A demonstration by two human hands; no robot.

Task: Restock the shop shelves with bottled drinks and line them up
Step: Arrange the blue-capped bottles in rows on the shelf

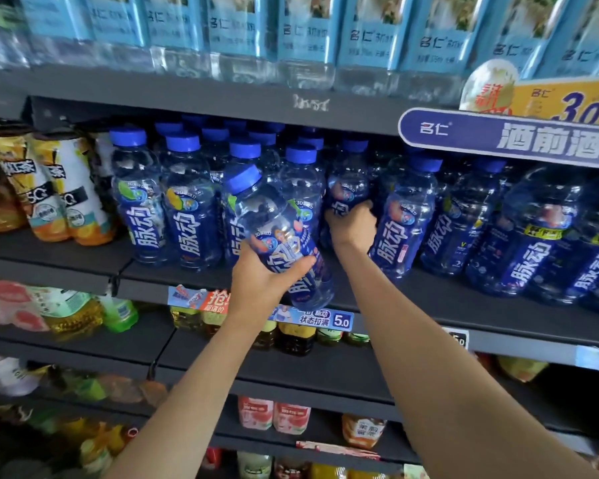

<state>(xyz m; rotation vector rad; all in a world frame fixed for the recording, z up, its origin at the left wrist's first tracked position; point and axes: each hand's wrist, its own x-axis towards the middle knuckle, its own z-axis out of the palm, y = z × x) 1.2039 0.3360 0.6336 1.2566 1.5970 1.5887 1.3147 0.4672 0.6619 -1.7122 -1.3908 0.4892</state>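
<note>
Head view of a dark shop shelf (pixel 464 305) at the centre of the frame. The left hand (pixel 267 274) grips a blue-capped bottle (pixel 274 229) around its lower body, thumb across the blue label; the bottle leans with its cap toward the upper left and sits in front of the shelf edge, just ahead of the standing row. The right hand (pixel 351 224), right of centre, reaches onto the shelf with its fingers curled round a second bottle (pixel 348 191) that stands among the others, touching its neighbours on either side. A row of matching blue bottles (pixel 187 205) fills the same shelf from centre left to the right edge, several ranks deep. At the left edge stand orange-and-white tea bottles (pixel 66 202). The shelf above carries clear bottles with pale blue labels (pixel 305 36), and a blue promotional sign (pixel 512 138) hangs at the upper right. A price strip (pixel 312 318) marked 5.0 is fixed to the shelf edge just below the held bottle. Lower shelves hold assorted drinks, too blurred to identify.
</note>
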